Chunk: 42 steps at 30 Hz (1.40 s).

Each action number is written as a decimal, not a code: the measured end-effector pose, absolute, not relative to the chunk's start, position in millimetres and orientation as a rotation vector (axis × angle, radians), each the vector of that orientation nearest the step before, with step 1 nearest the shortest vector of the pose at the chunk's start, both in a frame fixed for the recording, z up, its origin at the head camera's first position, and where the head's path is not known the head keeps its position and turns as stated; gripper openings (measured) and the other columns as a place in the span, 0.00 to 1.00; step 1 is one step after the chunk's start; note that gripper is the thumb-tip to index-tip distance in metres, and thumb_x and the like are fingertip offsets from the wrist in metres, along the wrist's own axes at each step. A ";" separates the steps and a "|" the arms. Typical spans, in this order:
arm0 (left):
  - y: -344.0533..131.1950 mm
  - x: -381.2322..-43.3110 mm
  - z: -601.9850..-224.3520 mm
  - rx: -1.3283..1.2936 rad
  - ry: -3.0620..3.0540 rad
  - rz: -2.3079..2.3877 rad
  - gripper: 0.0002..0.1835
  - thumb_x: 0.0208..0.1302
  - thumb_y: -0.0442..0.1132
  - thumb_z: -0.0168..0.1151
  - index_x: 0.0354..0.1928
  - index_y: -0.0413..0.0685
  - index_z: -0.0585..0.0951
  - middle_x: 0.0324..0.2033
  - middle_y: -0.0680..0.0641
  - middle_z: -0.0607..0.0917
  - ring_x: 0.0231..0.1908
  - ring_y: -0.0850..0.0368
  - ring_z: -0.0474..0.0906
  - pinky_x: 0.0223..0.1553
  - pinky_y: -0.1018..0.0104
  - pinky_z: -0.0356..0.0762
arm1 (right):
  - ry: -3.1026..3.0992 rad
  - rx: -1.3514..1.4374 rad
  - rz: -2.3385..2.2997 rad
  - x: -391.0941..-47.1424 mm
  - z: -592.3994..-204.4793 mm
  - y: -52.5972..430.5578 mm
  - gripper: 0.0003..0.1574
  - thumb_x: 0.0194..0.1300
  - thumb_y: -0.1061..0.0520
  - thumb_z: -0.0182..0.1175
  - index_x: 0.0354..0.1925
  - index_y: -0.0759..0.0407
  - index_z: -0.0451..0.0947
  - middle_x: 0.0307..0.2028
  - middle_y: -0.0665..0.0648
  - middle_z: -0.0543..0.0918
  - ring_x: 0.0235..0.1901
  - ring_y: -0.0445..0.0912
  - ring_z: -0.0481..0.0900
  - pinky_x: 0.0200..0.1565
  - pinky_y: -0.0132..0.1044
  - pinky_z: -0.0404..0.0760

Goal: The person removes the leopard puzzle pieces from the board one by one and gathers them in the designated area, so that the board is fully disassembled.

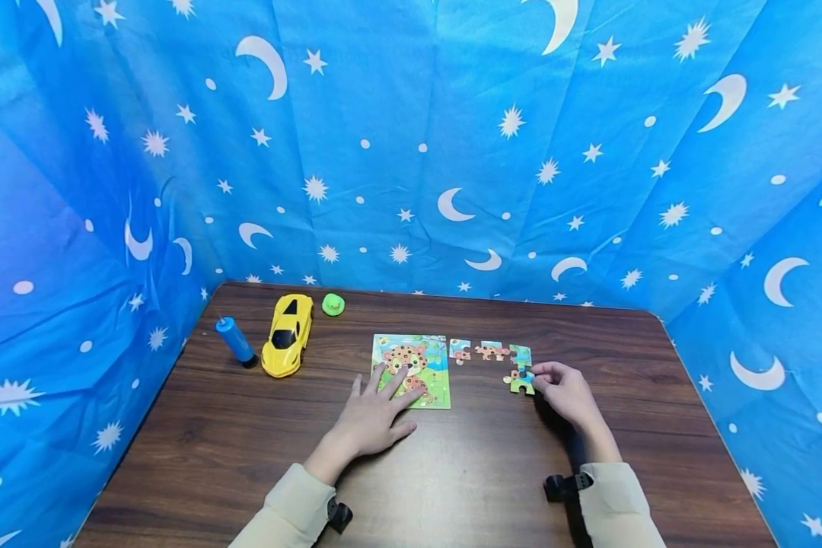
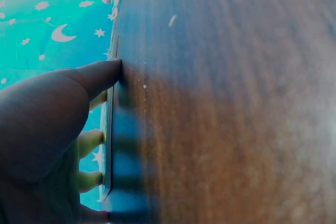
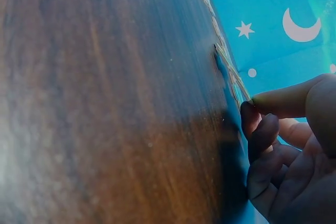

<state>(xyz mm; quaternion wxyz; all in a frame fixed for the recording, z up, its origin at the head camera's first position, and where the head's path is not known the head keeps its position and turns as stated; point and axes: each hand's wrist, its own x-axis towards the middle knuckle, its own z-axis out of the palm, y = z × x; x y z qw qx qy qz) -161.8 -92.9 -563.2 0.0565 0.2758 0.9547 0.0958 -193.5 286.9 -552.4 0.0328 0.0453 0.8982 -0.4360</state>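
Note:
My left hand (image 1: 373,415) rests with fingers spread over the lower left of a leopard picture board (image 1: 434,358). Seen from the left wrist, its fingertips press on the thin board while the thumb reaches down to the table beside it. Thumb and fingers of my right hand (image 1: 570,392) pinch a jigsaw piece (image 1: 519,383) by its right edge. In the right wrist view this piece (image 3: 234,72) tilts up on the side that I hold. Just beyond it lies a blue-green jigsaw piece (image 1: 520,353). Further left are a spotted piece (image 1: 491,350) and a corner piece (image 1: 460,349).
A yellow toy car (image 1: 288,335) stands on the left of the brown wooden table (image 1: 452,487). Beside it is an upright blue cylinder (image 1: 235,341) with a dark base. Near the back edge sits a small green rubber duck (image 1: 332,304). Blue star-patterned cloth (image 1: 383,152) surrounds the table.

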 end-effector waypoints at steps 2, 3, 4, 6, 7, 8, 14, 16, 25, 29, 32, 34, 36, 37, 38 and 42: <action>-92.6 -161.7 -563.2 0.842 2.901 0.292 0.33 0.76 0.64 0.53 0.80 0.74 0.64 0.82 0.48 0.54 0.79 0.33 0.43 0.68 0.23 0.51 | 2.774 0.135 -1.317 -194.1 -552.5 287.6 0.13 0.73 0.63 0.58 0.51 0.69 0.82 0.37 0.59 0.83 0.35 0.50 0.77 0.36 0.39 0.76; -92.4 -161.8 -563.2 0.842 2.901 0.289 0.33 0.76 0.64 0.53 0.80 0.74 0.64 0.82 0.48 0.54 0.79 0.33 0.43 0.68 0.23 0.51 | 2.778 0.132 -1.308 -194.4 -552.4 288.0 0.13 0.73 0.63 0.58 0.51 0.69 0.82 0.37 0.59 0.83 0.35 0.50 0.77 0.36 0.40 0.76; -92.1 -161.8 -563.3 0.844 2.902 0.290 0.33 0.76 0.64 0.53 0.80 0.74 0.64 0.82 0.48 0.54 0.79 0.33 0.43 0.68 0.23 0.51 | 2.779 0.130 -1.302 -194.5 -552.2 288.2 0.13 0.73 0.63 0.58 0.51 0.68 0.82 0.37 0.59 0.83 0.35 0.50 0.77 0.36 0.40 0.76; -91.7 -161.7 -562.6 0.845 2.903 0.292 0.33 0.77 0.64 0.53 0.80 0.74 0.64 0.82 0.48 0.54 0.79 0.33 0.43 0.68 0.23 0.51 | 2.780 0.128 -1.295 -194.5 -551.5 288.6 0.13 0.73 0.63 0.58 0.51 0.68 0.82 0.37 0.59 0.83 0.35 0.50 0.77 0.36 0.40 0.76; -91.4 -161.7 -562.4 0.846 2.902 0.293 0.33 0.77 0.64 0.53 0.80 0.74 0.64 0.82 0.48 0.54 0.79 0.33 0.43 0.68 0.23 0.51 | 2.780 0.129 -1.293 -194.5 -551.1 288.8 0.12 0.74 0.63 0.58 0.51 0.68 0.82 0.37 0.59 0.83 0.34 0.50 0.77 0.35 0.40 0.76; -91.3 -161.6 -561.8 0.846 2.902 0.298 0.33 0.76 0.64 0.53 0.79 0.74 0.64 0.82 0.47 0.54 0.79 0.33 0.43 0.68 0.23 0.51 | 2.779 0.129 -1.293 -194.3 -550.5 288.7 0.12 0.74 0.63 0.58 0.51 0.68 0.82 0.37 0.59 0.83 0.33 0.50 0.77 0.35 0.40 0.76; -90.4 -162.0 -560.8 0.849 2.899 0.305 0.32 0.76 0.63 0.55 0.79 0.73 0.66 0.81 0.47 0.55 0.79 0.33 0.44 0.68 0.23 0.51 | 2.785 0.140 -1.269 -192.3 -547.1 287.4 0.13 0.75 0.62 0.58 0.51 0.68 0.82 0.36 0.59 0.82 0.31 0.49 0.78 0.34 0.40 0.77; -90.1 -161.9 -560.3 0.846 2.898 0.299 0.32 0.76 0.63 0.54 0.79 0.73 0.65 0.81 0.47 0.55 0.79 0.33 0.44 0.68 0.23 0.51 | 2.785 0.142 -1.261 -191.4 -546.4 287.2 0.13 0.75 0.62 0.58 0.51 0.68 0.82 0.37 0.59 0.82 0.31 0.49 0.78 0.34 0.40 0.77; -89.3 -162.6 -559.6 0.838 2.897 0.283 0.33 0.76 0.64 0.53 0.79 0.74 0.64 0.81 0.48 0.55 0.79 0.33 0.43 0.68 0.23 0.51 | 2.789 0.143 -1.254 -189.7 -545.4 287.8 0.13 0.76 0.62 0.58 0.53 0.67 0.82 0.38 0.60 0.83 0.31 0.49 0.78 0.34 0.42 0.77; -90.0 -163.4 -561.2 0.836 2.896 0.274 0.33 0.76 0.65 0.52 0.80 0.76 0.63 0.82 0.48 0.54 0.79 0.34 0.43 0.68 0.23 0.51 | 2.800 0.142 -1.255 -190.0 -546.4 287.3 0.13 0.76 0.61 0.58 0.53 0.67 0.82 0.38 0.60 0.83 0.31 0.49 0.78 0.34 0.41 0.77; -91.2 -163.3 -561.7 0.830 2.894 0.283 0.33 0.76 0.66 0.52 0.80 0.76 0.63 0.82 0.48 0.53 0.79 0.34 0.42 0.68 0.23 0.51 | 2.806 0.137 -1.270 -190.1 -547.1 285.8 0.13 0.76 0.60 0.58 0.53 0.67 0.82 0.38 0.60 0.83 0.31 0.49 0.77 0.33 0.40 0.77; -92.3 -163.0 -561.5 0.826 2.892 0.292 0.33 0.76 0.66 0.52 0.80 0.75 0.64 0.82 0.48 0.52 0.79 0.34 0.42 0.68 0.23 0.50 | 2.810 0.133 -1.282 -190.3 -547.7 284.4 0.13 0.76 0.60 0.59 0.53 0.66 0.83 0.38 0.59 0.82 0.31 0.49 0.77 0.33 0.40 0.77; -93.9 -162.7 -561.4 0.822 2.895 0.297 0.34 0.75 0.66 0.53 0.79 0.74 0.64 0.82 0.48 0.52 0.79 0.34 0.42 0.69 0.23 0.50 | 2.816 0.123 -1.291 -190.4 -547.8 282.9 0.14 0.76 0.59 0.59 0.53 0.66 0.83 0.37 0.59 0.82 0.30 0.49 0.77 0.32 0.39 0.78; -94.9 -162.6 -561.3 0.821 2.900 0.295 0.34 0.75 0.67 0.53 0.79 0.74 0.65 0.82 0.48 0.52 0.79 0.34 0.43 0.69 0.23 0.49 | 2.820 0.121 -1.294 -190.6 -547.9 282.1 0.14 0.76 0.59 0.59 0.53 0.66 0.83 0.37 0.59 0.82 0.30 0.49 0.77 0.32 0.39 0.78; -96.0 -162.6 -561.2 0.818 2.905 0.290 0.34 0.74 0.67 0.54 0.79 0.74 0.65 0.82 0.48 0.52 0.79 0.34 0.43 0.69 0.24 0.49 | 2.824 0.113 -1.301 -190.8 -548.0 280.9 0.14 0.76 0.59 0.59 0.53 0.66 0.83 0.37 0.59 0.82 0.30 0.48 0.77 0.31 0.39 0.78; -100.7 -161.7 -559.2 0.808 2.927 0.287 0.36 0.72 0.68 0.56 0.79 0.74 0.66 0.82 0.48 0.54 0.79 0.34 0.45 0.69 0.23 0.49 | 2.841 0.088 -1.328 -192.4 -547.4 273.7 0.13 0.76 0.59 0.61 0.52 0.65 0.83 0.36 0.58 0.82 0.28 0.47 0.77 0.28 0.38 0.79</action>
